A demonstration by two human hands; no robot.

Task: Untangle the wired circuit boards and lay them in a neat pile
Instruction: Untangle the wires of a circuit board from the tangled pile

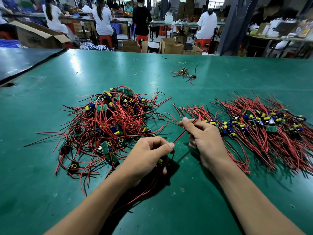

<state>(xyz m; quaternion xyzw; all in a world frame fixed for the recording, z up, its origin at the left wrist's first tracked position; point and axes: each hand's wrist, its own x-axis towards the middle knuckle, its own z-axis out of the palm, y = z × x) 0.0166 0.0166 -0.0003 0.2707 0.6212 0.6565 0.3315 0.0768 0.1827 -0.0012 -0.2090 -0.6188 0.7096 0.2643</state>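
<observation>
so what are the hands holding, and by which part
One wired circuit board. The left hand grips its board end and pinches its red wire; the right hand pinches that wire farther along, between thumb and forefinger.

Red and black wires cover a glossy green table [84, 68]: a tangled heap [110, 126] at nine o'clock, dotted with yellow and blue capacitors and green boards, and a combed pile [264, 129] at three o'clock in the same red, black, yellow and blue. At centre, a red-and-black wire pair [180, 136] runs from the right hand [205, 141] to the left hand [149, 156], whose held board [160, 161] shows a yellow capacitor. A small red-and-black cluster [184, 73] lies at twelve o'clock, beside a yellowish rubber band [135, 73]. Beyond, workers in white [102, 19] and one in black [141, 17] sit on orange-red stools [105, 40] near brown cartons [171, 45].
</observation>
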